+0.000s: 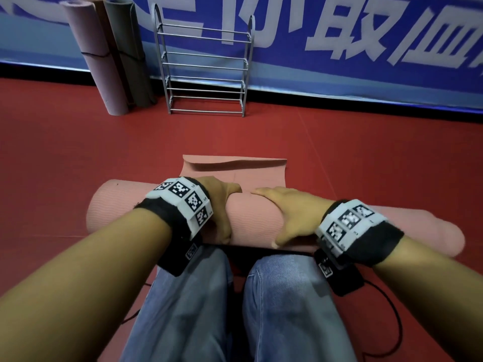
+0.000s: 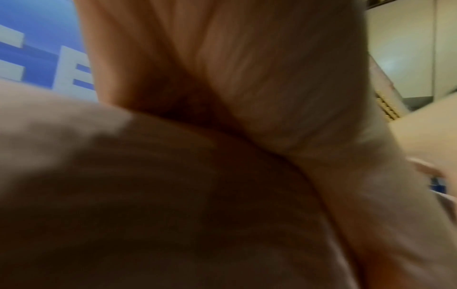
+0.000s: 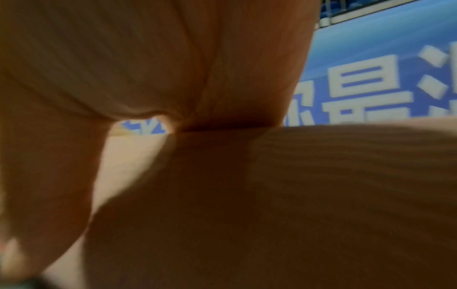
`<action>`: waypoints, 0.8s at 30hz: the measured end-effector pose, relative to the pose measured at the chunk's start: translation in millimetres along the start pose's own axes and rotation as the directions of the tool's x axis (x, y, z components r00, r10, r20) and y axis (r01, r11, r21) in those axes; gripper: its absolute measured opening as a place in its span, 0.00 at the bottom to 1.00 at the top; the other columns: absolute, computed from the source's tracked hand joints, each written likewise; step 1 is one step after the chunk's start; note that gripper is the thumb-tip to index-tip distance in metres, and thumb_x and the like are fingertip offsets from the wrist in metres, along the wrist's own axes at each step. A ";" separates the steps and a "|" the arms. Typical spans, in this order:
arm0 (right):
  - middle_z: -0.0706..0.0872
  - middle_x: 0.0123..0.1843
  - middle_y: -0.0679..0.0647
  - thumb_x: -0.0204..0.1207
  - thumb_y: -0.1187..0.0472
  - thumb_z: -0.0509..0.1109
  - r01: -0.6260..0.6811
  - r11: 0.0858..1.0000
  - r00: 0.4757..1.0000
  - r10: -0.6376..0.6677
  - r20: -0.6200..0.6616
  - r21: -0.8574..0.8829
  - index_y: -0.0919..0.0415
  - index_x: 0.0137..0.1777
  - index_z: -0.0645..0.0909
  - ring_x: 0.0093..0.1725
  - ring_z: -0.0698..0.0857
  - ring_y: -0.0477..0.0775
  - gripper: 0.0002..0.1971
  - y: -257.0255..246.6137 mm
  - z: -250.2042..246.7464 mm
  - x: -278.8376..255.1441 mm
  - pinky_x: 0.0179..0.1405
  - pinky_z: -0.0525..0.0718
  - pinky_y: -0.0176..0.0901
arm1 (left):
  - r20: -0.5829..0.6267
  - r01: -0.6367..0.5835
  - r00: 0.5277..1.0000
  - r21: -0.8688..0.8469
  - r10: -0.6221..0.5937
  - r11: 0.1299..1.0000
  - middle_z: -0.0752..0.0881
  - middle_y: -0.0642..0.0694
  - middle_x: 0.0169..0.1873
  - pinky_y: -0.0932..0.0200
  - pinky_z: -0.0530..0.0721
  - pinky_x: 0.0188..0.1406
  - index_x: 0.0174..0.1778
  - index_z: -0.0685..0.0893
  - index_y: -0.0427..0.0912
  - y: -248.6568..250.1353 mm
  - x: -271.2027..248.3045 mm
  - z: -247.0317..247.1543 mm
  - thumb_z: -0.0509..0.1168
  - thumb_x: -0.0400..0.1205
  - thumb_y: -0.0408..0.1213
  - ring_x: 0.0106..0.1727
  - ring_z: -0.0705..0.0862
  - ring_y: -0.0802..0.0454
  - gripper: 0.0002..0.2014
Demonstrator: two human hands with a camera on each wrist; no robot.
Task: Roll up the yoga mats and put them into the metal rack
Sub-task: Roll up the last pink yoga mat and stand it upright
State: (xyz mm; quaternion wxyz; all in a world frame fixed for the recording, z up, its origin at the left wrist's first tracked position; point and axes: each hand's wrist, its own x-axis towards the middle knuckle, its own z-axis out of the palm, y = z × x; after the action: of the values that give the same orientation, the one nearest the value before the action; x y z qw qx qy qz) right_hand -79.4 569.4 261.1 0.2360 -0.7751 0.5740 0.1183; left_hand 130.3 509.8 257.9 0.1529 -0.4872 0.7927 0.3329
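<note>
Mid-frame in the head view: pink yoga mat [image 1: 253,218] almost fully rolled on the red floor [image 1: 78,142], a short wavy flap [image 1: 235,165] left flat beyond it, left hand [image 1: 222,205] and right hand [image 1: 290,212] curled over the roll's top side by side, fingertips hidden behind it. Likely trouble: roll telescoping or ending skewed, from both grips crowding the centre while the ends go unguided and the flap ripples. Only there: metal rack [image 1: 206,66], without mats, upper centre by the blue banner [image 1: 339,35], rolled mats [image 1: 104,56] leaning upper left; wrist views only blurred palm on ribbed mat.
</note>
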 end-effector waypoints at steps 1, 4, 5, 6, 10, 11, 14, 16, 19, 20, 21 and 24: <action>0.68 0.77 0.52 0.54 0.41 0.86 -0.014 0.996 0.999 0.010 -0.048 -0.089 0.42 0.85 0.45 0.75 0.70 0.57 0.65 -6.9 4.6 -0.7 0.74 0.69 0.60 | 0.010 0.006 1.000 -0.019 -0.006 1.000 0.89 0.59 0.40 0.53 0.90 0.47 0.53 0.78 0.65 -1.6 1.1 -1.3 0.85 0.45 0.48 0.44 0.88 0.59 0.39; 0.70 0.75 0.54 0.51 0.35 0.84 -0.067 0.983 0.994 0.051 -0.101 -0.169 0.41 0.84 0.41 0.73 0.72 0.59 0.68 -18.1 20.0 3.0 0.72 0.69 0.66 | 0.058 0.018 0.998 -0.063 -0.014 0.998 0.89 0.60 0.42 0.58 0.88 0.44 0.58 0.78 0.66 -3.1 4.1 -0.7 0.85 0.44 0.50 0.47 0.88 0.60 0.44; 0.72 0.74 0.54 0.50 0.35 0.84 -0.070 0.985 0.992 0.053 -0.111 -0.160 0.40 0.84 0.43 0.72 0.73 0.59 0.68 -18.8 23.5 5.0 0.70 0.70 0.65 | 0.079 0.024 0.997 -0.068 -0.018 0.997 0.89 0.60 0.44 0.59 0.87 0.44 0.62 0.77 0.65 -2.9 4.4 0.6 0.85 0.45 0.49 0.48 0.87 0.59 0.46; 0.74 0.72 0.54 0.50 0.36 0.85 -0.071 0.986 0.992 0.054 -0.117 -0.151 0.39 0.83 0.44 0.70 0.74 0.59 0.66 -17.8 25.3 7.1 0.68 0.72 0.64 | 0.089 0.031 0.996 -0.053 -0.027 0.998 0.88 0.59 0.46 0.58 0.86 0.46 0.66 0.74 0.64 -2.1 3.6 2.2 0.85 0.47 0.50 0.50 0.86 0.58 0.49; 0.78 0.64 0.53 0.51 0.39 0.84 -0.061 0.993 0.993 0.051 -0.103 -0.097 0.38 0.81 0.51 0.62 0.79 0.58 0.60 -12.7 23.9 19.4 0.63 0.77 0.59 | -0.126 0.066 0.992 0.353 -0.022 0.933 0.76 0.51 0.66 0.38 0.73 0.64 0.77 0.59 0.66 6.9 -10.6 15.5 0.80 0.55 0.60 0.66 0.76 0.47 0.55; 0.80 0.62 0.52 0.51 0.40 0.84 -0.050 0.997 0.994 0.044 -0.096 -0.060 0.38 0.80 0.53 0.59 0.80 0.58 0.59 -10.5 21.9 23.4 0.61 0.79 0.56 | -0.164 0.079 0.986 0.449 -0.004 0.890 0.71 0.48 0.71 0.30 0.67 0.69 0.80 0.54 0.64 8.3 -14.1 21.4 0.80 0.56 0.63 0.72 0.71 0.43 0.58; 0.83 0.61 0.51 0.51 0.44 0.86 -0.021 0.999 0.999 0.022 -0.032 0.035 0.38 0.80 0.57 0.55 0.81 0.55 0.57 -3.7 12.0 35.4 0.57 0.82 0.47 | -0.202 0.114 0.979 0.534 -0.004 0.838 0.63 0.40 0.78 0.28 0.59 0.75 0.84 0.45 0.56 7.9 -17.1 35.7 0.81 0.54 0.64 0.78 0.64 0.38 0.68; 0.83 0.63 0.52 0.52 0.47 0.86 -0.017 0.997 1.000 0.016 0.021 0.073 0.39 0.81 0.56 0.58 0.81 0.55 0.58 -1.1 8.9 41.6 0.59 0.81 0.45 | -0.237 0.133 0.972 0.497 -0.013 0.857 0.68 0.40 0.75 0.30 0.61 0.75 0.83 0.47 0.57 5.5 -12.6 36.9 0.82 0.53 0.63 0.75 0.68 0.39 0.67; 0.76 0.72 0.54 0.52 0.47 0.87 0.011 0.990 0.999 -0.006 -0.042 0.138 0.41 0.83 0.55 0.68 0.75 0.57 0.61 3.1 12.4 44.4 0.69 0.76 0.51 | -0.251 0.146 0.968 0.454 -0.031 0.879 0.74 0.42 0.69 0.33 0.67 0.70 0.80 0.54 0.60 6.5 -5.0 32.2 0.83 0.52 0.62 0.70 0.73 0.40 0.63; 0.73 0.73 0.54 0.52 0.47 0.87 0.028 0.990 0.996 -0.017 -0.085 0.136 0.41 0.83 0.55 0.71 0.72 0.57 0.60 4.2 14.6 42.4 0.72 0.73 0.53 | -0.245 0.144 0.969 0.442 -0.035 0.885 0.76 0.42 0.67 0.35 0.69 0.68 0.79 0.56 0.60 7.2 -2.6 30.0 0.83 0.52 0.62 0.68 0.75 0.40 0.61; 0.71 0.73 0.53 0.53 0.45 0.87 0.032 0.995 0.993 -0.021 -0.116 0.099 0.41 0.83 0.55 0.72 0.70 0.57 0.60 5.1 17.2 39.8 0.73 0.71 0.56 | -0.239 0.140 0.970 0.431 -0.037 0.892 0.77 0.43 0.65 0.37 0.70 0.66 0.77 0.58 0.60 7.4 0.1 27.6 0.83 0.52 0.62 0.67 0.76 0.40 0.59; 0.67 0.77 0.54 0.52 0.37 0.85 -0.024 0.995 0.994 0.013 -0.110 -0.098 0.40 0.85 0.44 0.77 0.67 0.60 0.66 1.9 27.3 30.9 0.75 0.64 0.70 | -0.207 0.129 0.977 0.399 -0.048 0.908 0.79 0.46 0.60 0.41 0.73 0.62 0.75 0.62 0.61 7.3 6.8 21.9 0.83 0.53 0.60 0.62 0.79 0.43 0.55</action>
State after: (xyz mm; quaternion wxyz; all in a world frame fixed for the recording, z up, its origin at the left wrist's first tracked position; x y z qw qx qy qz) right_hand -69.2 556.9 223.2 0.1642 -0.7860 0.5865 0.1063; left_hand 118.9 522.3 240.8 0.1892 -0.5097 0.8329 0.1032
